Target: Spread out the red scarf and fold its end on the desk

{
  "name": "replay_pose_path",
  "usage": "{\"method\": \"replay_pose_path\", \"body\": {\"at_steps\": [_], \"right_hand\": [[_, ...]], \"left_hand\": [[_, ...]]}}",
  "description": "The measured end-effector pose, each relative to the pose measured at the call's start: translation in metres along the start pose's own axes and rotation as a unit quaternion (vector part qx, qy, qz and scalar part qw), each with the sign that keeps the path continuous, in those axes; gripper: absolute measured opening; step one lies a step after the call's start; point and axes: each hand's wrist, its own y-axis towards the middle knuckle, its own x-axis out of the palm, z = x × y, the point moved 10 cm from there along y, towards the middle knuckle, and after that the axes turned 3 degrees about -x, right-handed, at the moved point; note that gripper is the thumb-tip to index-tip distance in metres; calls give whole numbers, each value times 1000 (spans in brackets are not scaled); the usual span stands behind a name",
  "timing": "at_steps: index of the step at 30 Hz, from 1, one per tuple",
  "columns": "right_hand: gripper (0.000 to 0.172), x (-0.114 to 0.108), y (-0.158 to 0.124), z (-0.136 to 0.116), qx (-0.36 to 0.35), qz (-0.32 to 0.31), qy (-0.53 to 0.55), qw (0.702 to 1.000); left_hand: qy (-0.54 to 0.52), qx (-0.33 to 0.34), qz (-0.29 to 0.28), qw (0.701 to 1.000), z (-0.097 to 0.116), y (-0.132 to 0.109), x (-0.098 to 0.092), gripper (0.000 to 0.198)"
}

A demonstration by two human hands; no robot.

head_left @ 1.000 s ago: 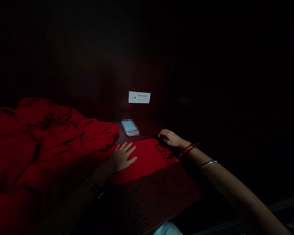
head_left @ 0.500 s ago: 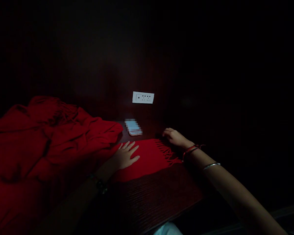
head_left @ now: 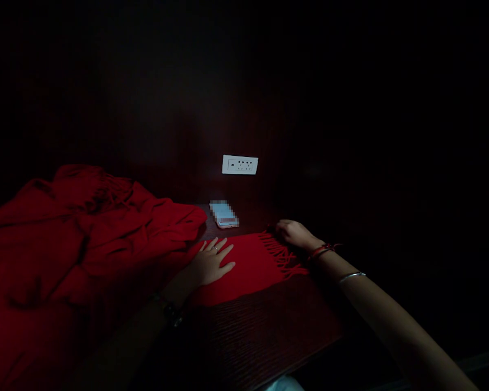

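Observation:
A red fringed scarf (head_left: 252, 263) lies spread on a dark wooden table (head_left: 261, 331), with the rest of it heaped in folds to the left (head_left: 65, 244). My left hand (head_left: 212, 263) rests flat on the spread part, fingers stretched out. My right hand (head_left: 293, 233) sits at the scarf's fringed far corner, fingers curled down onto the fringe; what they pinch is too dark to make out. Red bands and a silver bangle ring my right wrist.
A small pale phone-like object (head_left: 224, 213) lies on the table behind the scarf. A white wall socket plate (head_left: 239, 164) is set in the dark panel above it. The table's front edge runs near the bottom; everything else is in darkness.
My right hand has curled tighter at the fringe and slid slightly right. My left hand stays flat on the scarf. The view has shifted a little.

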Motion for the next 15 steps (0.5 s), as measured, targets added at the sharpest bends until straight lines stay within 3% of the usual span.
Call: {"method": "replay_pose_path", "body": {"at_steps": [2, 4, 6, 8, 11, 13, 15], "right_hand": [[33, -6, 13, -38, -78, 39, 65, 994], [33, -3, 21, -58, -120, 36, 101, 987], [29, 7, 20, -46, -85, 10, 85, 993], [23, 12, 7, -13, -12, -7, 54, 998], [21, 2, -20, 21, 52, 4, 35, 998], [24, -16, -29, 9, 29, 52, 59, 996], [29, -29, -31, -27, -47, 84, 110, 989]], "left_hand": [[0, 2, -5, 1000, 0, 0, 0, 53], [3, -3, -17, 1000, 0, 0, 0, 54], [8, -7, -24, 1000, 0, 0, 0, 54], [15, -6, -26, 1000, 0, 0, 0, 54], [18, -4, -21, 1000, 0, 1, 1, 54], [12, -6, -19, 1000, -2, 2, 2, 54], [8, -8, -20, 1000, -2, 3, 3, 54]]}}
